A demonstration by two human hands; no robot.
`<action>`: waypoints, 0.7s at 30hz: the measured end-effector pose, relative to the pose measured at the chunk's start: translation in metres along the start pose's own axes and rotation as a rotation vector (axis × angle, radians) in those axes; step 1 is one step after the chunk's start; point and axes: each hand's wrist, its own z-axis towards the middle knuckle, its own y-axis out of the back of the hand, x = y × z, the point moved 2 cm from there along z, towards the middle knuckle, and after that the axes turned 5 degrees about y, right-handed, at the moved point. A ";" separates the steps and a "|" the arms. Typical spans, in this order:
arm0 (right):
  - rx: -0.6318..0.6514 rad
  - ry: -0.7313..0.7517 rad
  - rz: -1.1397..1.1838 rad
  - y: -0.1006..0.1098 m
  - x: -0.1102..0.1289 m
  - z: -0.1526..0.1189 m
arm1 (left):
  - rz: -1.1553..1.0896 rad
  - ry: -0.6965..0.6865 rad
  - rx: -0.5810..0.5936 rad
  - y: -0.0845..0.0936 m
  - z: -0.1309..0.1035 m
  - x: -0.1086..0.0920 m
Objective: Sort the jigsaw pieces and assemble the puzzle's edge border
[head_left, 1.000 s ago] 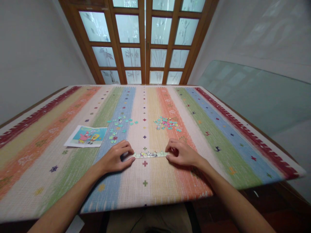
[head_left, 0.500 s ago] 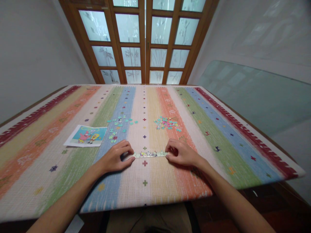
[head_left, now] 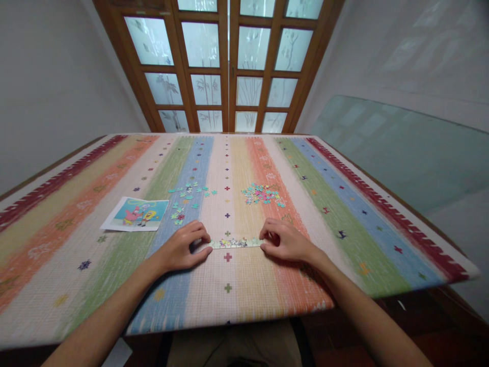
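Observation:
A narrow strip of joined jigsaw puzzle pieces (head_left: 235, 243) lies across the striped tablecloth (head_left: 260, 290) in front of me. My left hand (head_left: 187, 244) pinches its left end between thumb and fingers. At the opposite end, my right hand (head_left: 284, 240) grips the strip in the same way, its fingers curled. The fingertips hide both ends of the strip. Beyond my left hand, loose teal puzzle pieces (head_left: 187, 194) are scattered. Past my right hand sits a denser heap of teal, pink and yellow puzzle pieces (head_left: 262, 194).
To the left lies a picture card (head_left: 139, 214) with cartoon figures, one edge slightly raised. The table's near edge runs just below my forearms. Wooden doors with glass panes (head_left: 229, 66) stand behind the table, and a pale glass panel (head_left: 401, 148) leans at the right wall.

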 end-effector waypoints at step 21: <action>-0.014 -0.028 0.004 -0.001 0.002 0.004 | -0.010 0.003 -0.006 0.000 0.000 0.000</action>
